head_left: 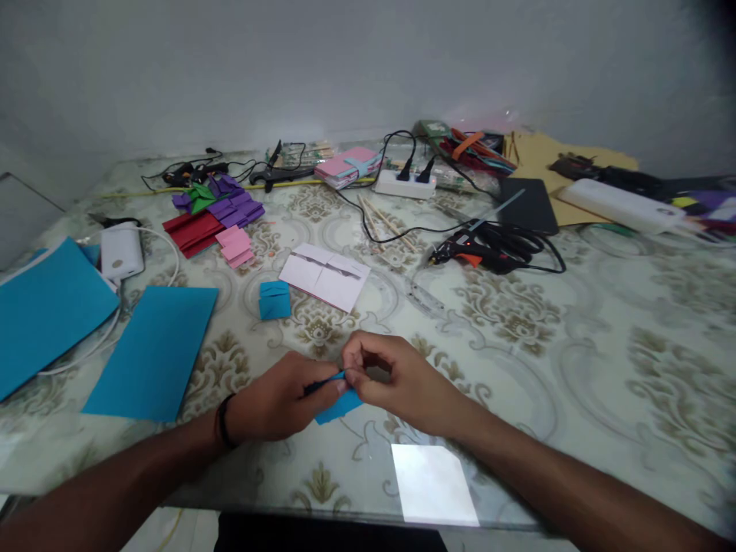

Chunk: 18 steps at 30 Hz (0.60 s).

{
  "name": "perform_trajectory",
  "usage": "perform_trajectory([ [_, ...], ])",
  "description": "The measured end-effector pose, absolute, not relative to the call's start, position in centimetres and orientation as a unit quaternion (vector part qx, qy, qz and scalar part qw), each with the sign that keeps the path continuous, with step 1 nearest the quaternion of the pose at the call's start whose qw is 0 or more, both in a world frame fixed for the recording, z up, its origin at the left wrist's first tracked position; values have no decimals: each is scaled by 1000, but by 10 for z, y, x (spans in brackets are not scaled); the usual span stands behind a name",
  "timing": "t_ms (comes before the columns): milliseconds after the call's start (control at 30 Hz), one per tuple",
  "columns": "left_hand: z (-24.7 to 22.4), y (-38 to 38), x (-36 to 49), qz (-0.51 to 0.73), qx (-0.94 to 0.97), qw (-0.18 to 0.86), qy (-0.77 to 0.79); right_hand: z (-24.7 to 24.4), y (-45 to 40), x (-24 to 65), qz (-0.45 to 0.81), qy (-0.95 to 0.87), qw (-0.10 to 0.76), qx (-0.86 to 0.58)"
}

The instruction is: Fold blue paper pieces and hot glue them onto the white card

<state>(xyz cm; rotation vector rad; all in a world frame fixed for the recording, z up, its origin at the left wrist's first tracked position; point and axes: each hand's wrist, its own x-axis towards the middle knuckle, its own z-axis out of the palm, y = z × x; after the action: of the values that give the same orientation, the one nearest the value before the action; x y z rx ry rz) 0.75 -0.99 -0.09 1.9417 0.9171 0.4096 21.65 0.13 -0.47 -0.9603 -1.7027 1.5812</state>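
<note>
A small piece of blue paper (340,406) is between my hands near the table's front edge, its upper edge folded over. My left hand (287,395) pinches the fold from the left, thumb on top. From the right, my right hand (396,379) pinches the same edge with thumb and fingers, close to the left thumb tip. Part of the paper is hidden under the fingers. Beyond my hands lie a small folded blue piece (274,300) and a white folded sheet (325,276).
Large blue sheets (155,353) and a white power bank (121,251) lie at the left. Folded red, purple and pink papers (235,245) sit behind. A glue gun (468,249) with a coiled cord, a power strip (405,184) and a black pad (529,205) stand farther back.
</note>
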Motion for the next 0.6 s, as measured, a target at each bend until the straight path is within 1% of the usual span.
perform_trajectory([
  [133,1,-10,6,172,778,480,367,-7,1,217,600,-638,321,-360],
  [300,1,-10,3,172,790,463,364,-6,3,220,596,-643,321,-358],
  [500,2,-11,5,178,749,506,388,-2,3,221,613,-619,324,-369],
  [600,2,-12,5,178,748,506,390,-4,3,222,623,-610,322,-368],
])
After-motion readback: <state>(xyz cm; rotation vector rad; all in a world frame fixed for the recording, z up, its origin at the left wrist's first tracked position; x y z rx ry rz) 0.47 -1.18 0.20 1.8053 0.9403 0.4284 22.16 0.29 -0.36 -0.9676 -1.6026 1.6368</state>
